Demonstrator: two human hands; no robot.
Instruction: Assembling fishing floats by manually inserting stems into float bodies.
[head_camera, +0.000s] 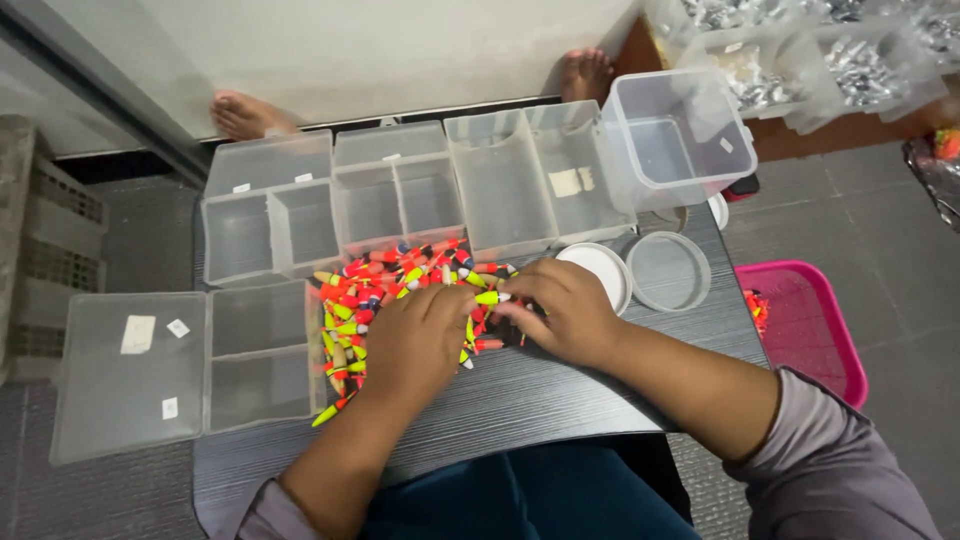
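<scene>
Lying heaped on the dark counter (520, 400) — small neon floats (375, 290), beside clear divided boxes (330, 200). Left hand (418, 340) resting on the heap, grip unclear; right hand (562, 310) pinching a yellow-green float (487, 297).

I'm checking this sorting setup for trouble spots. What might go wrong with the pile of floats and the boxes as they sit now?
1. The floats are heaped loosely under both hands; the left hand and right hand could nudge some off the table.
2. The lidded box overhangs the table's left edge and might tip.
3. The tub stands at the far corner, where a knock could send it off.
</scene>
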